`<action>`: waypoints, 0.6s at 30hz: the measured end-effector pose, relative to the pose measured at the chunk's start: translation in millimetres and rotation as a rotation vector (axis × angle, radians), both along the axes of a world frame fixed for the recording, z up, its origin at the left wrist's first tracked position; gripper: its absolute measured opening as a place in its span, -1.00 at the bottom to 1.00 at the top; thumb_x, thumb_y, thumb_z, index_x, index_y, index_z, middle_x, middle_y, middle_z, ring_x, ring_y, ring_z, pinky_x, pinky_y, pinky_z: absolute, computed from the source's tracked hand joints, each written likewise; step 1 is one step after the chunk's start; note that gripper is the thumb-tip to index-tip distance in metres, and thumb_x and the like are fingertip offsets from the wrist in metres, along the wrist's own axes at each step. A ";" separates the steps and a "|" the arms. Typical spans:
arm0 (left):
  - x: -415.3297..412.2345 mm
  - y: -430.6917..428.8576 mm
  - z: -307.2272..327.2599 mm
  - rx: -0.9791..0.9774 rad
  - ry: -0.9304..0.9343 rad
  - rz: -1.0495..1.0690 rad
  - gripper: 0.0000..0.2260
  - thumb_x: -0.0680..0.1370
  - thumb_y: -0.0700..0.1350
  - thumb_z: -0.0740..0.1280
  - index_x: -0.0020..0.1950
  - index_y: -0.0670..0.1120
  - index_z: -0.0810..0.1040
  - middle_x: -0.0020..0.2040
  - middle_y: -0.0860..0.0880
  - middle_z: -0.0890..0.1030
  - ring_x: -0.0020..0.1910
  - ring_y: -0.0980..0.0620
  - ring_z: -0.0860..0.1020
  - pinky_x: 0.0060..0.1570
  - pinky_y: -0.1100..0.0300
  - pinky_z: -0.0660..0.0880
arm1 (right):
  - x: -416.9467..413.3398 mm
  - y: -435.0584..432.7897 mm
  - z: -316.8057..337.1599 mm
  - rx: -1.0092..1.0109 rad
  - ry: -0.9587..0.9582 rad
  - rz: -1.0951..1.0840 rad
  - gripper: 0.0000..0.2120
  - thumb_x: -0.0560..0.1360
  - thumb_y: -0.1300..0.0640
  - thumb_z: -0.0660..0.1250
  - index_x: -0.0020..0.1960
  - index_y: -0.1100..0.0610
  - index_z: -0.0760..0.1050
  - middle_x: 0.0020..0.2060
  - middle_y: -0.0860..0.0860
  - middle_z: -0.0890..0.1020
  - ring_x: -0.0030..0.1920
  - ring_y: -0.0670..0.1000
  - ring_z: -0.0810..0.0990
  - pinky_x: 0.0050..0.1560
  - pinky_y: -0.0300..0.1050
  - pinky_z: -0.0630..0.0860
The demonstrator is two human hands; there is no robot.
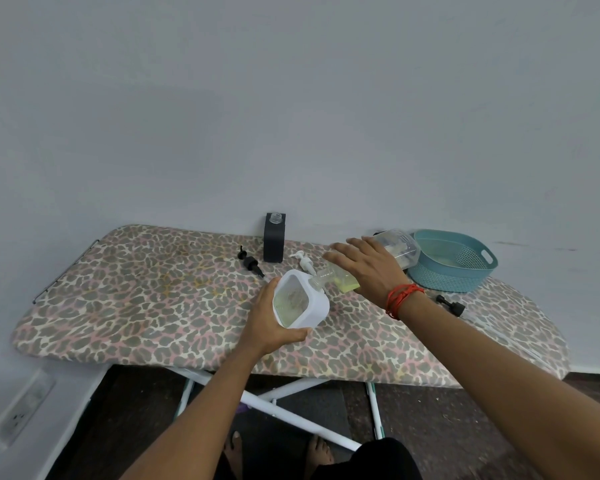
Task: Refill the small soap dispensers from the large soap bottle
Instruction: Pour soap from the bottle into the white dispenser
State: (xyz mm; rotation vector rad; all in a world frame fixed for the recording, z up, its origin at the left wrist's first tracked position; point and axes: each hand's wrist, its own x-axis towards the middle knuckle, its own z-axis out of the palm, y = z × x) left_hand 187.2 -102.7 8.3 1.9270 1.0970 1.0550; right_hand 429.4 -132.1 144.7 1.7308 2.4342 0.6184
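The left hand (pixel 271 322) is wrapped around a white square dispenser (pixel 300 299), holding it tilted above the table (pixel 136 306) with its clear side turned up toward the camera; pale liquid shows inside. The right hand (pixel 368 268) is clamped over the large clear bottle (pixel 388 254), which lies nearly on its side, base toward the right and neck (pixel 321 277) pointing left. Yellow-green soap (pixel 347 282) pools in the lower part of the bottle near the neck. The bottle's mouth meets the dispenser's top opening, the two touching or very nearly so. A red thread band (pixel 400 299) circles the right wrist.

The table is an ironing board with a leopard-print cover, set against a plain wall (pixel 291 98). A black dispenser (pixel 274 242) stands upright at the far edge, its threaded neck uncapped. A black pump (pixel 250 261) lies to its left, and a white pump (pixel 303 261) lies just right of it, behind the white dispenser. Another black pump (pixel 451 304) lies near the right wrist. A teal basket (pixel 454 261) sits at the far right, just behind the bottle's base. Below the board, white crossed legs (pixel 284 403) and bare feet (pixel 319 452) show on the dark floor.
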 end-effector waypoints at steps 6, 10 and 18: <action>0.2 -0.5 0.4 -0.023 -0.003 0.001 -0.06 0.15 0.07 0.69 0.46 0.13 0.35 0.29 0.17 0.46 0.27 0.11 0.47 0.21 0.00 0.51 | -1.0 -0.1 0.9 0.011 -0.006 0.014 -0.24 0.32 0.23 0.55 0.46 -0.03 0.39 0.38 0.03 0.50 0.35 0.21 0.48 0.40 0.18 0.35; 0.6 -0.4 1.4 -0.034 -0.010 -0.001 -0.06 0.16 0.06 0.69 0.47 0.10 0.35 0.30 0.14 0.46 0.28 0.08 0.48 0.24 -0.05 0.51 | -1.2 0.1 0.6 0.028 -0.006 0.021 -0.28 0.34 0.24 0.53 0.45 -0.03 0.41 0.37 0.02 0.51 0.33 0.20 0.49 0.39 0.17 0.36; 0.4 -1.4 2.3 -0.041 -0.011 -0.002 -0.04 0.15 0.06 0.69 0.48 0.09 0.35 0.31 0.14 0.46 0.28 0.11 0.47 0.25 0.00 0.50 | -0.4 0.6 0.0 0.045 0.006 0.039 -0.26 0.33 0.29 0.52 0.45 -0.01 0.41 0.38 0.04 0.51 0.34 0.22 0.48 0.40 0.20 0.35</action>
